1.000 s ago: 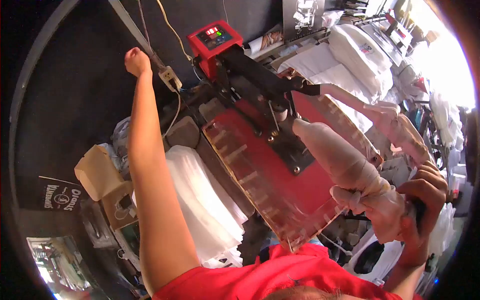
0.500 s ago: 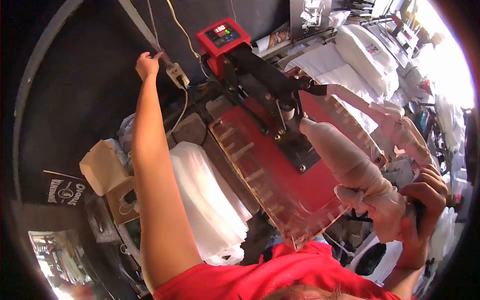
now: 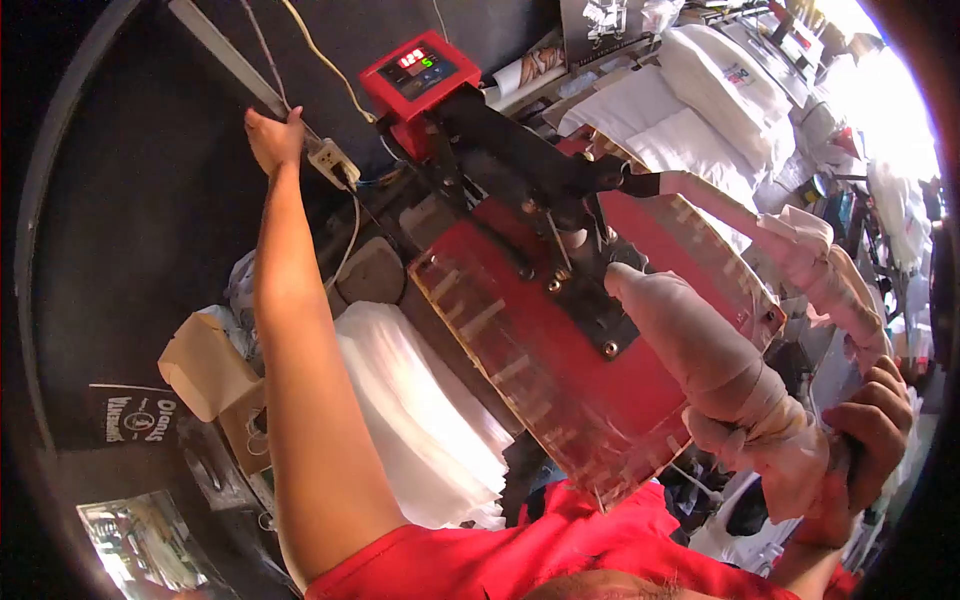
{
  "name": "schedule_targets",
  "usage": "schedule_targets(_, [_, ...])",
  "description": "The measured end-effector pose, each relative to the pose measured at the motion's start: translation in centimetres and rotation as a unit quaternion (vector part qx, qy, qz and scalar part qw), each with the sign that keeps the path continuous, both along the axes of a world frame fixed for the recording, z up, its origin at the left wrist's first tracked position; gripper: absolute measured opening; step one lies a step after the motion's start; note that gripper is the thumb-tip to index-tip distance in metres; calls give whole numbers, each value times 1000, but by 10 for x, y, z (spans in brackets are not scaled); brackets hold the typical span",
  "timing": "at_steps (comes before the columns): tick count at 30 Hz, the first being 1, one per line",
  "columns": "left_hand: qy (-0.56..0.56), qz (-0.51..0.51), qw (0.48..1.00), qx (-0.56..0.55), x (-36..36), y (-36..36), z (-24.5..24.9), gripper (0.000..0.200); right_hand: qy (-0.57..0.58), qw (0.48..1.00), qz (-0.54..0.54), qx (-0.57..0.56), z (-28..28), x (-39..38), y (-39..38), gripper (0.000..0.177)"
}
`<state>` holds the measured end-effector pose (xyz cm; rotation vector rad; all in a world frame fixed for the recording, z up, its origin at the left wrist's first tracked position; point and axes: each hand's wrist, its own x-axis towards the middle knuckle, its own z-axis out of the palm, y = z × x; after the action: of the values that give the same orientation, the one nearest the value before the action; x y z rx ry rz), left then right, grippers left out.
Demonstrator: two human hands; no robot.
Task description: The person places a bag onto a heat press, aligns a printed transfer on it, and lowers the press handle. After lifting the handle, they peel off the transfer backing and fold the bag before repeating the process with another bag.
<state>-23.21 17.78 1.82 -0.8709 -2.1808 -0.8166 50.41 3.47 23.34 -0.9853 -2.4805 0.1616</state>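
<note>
One wrapped handle [image 3: 700, 350] (pointing up-left), right hand [image 3: 868, 435] clenching, left hand [image 3: 272, 136] loose against rail [image 3: 214, 50]

Stretches the left arm [image 3: 300, 380] far forward, nearly straight from shoulder to wrist, bare along its whole length. Holds the left hand [image 3: 272, 135] at the far end of that reach, wrist in line with the forearm, fingers loosely extended and thumb out to the side. Bends the right arm in close, with only the wrist and a short piece of forearm in view below the hand. Clenches the right hand [image 3: 868, 440] in a tight grip, fingers curled over, knuckles outward. Sets the two hands well apart.
</note>
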Motion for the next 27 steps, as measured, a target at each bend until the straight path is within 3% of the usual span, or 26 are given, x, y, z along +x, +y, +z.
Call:
schedule_targets(9, [-81, 71, 994, -13, 12, 10, 6, 87, -13, 1000, -12, 16, -3, 12, 1, 53])
schedule_targets(13, [-53, 61, 997, -11, -6, -13, -3, 84, 20, 1000, -1, -8, -5, 9, 5, 52])
schedule_targets(16, [-108, 35, 993, -7, -1, -49, 5, 77, 38, 999, -18, 30, -8, 6, 9, 52])
schedule_targets(18, [-123, -15, 988, -87, 16, -73, 10, 70, 59, 998, 38, 3, -6, 6, 16, 54])
schedule_targets(19, [-126, -25, 988, -82, 26, -82, 9, 64, 82, 993, 64, 53, -6, -1, 19, 53])
schedule_targets(22, [-89, -107, 982, -125, 72, -109, 20, 56, 73, 993, 93, 26, 4, -5, 18, 49])
schedule_targets(27, [-181, -178, 948, -192, 196, -166, 76, 42, 118, 967, 216, 66, 13, -6, 29, 41])
